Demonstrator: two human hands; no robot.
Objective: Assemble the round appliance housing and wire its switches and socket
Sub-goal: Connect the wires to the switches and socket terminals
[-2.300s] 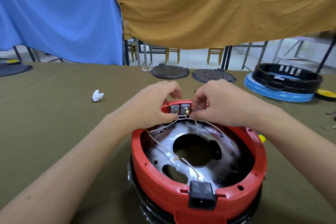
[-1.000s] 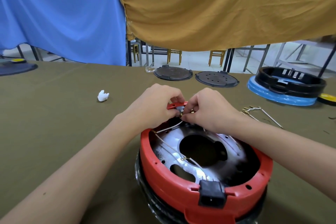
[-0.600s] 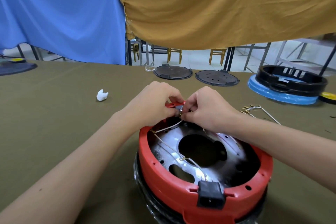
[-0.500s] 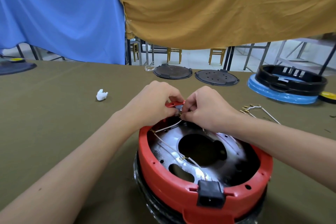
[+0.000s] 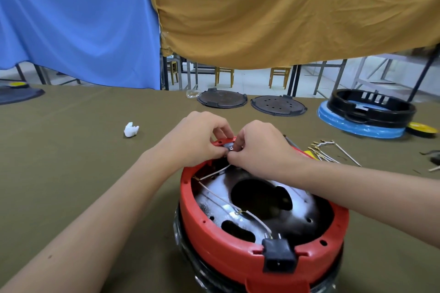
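Observation:
The round red housing [image 5: 214, 240] lies open side up on the table, a shiny metal plate [image 5: 214, 202] with a big hole inside it. A black power socket [image 5: 279, 259] is clipped into its near rim, with thin white wires [image 5: 252, 216] running from it across the plate. At the far rim, my left hand [image 5: 197, 140] grips the switch block [image 5: 229, 147]. My right hand [image 5: 259, 147] pinches a white wire end at the switch terminals. The fingers hide most of the switches.
Loose white wires with brass terminals [image 5: 326, 150] lie right of the housing. Two dark round lids [image 5: 221, 98] [image 5: 278, 105] sit at the far edge. A black ring on a blue base [image 5: 366, 114] stands far right. A white scrap [image 5: 131, 129] lies to the left.
Both hands stay at the far rim, fingers working slightly at the switch terminals. The view has shifted a little; the housing has not moved.

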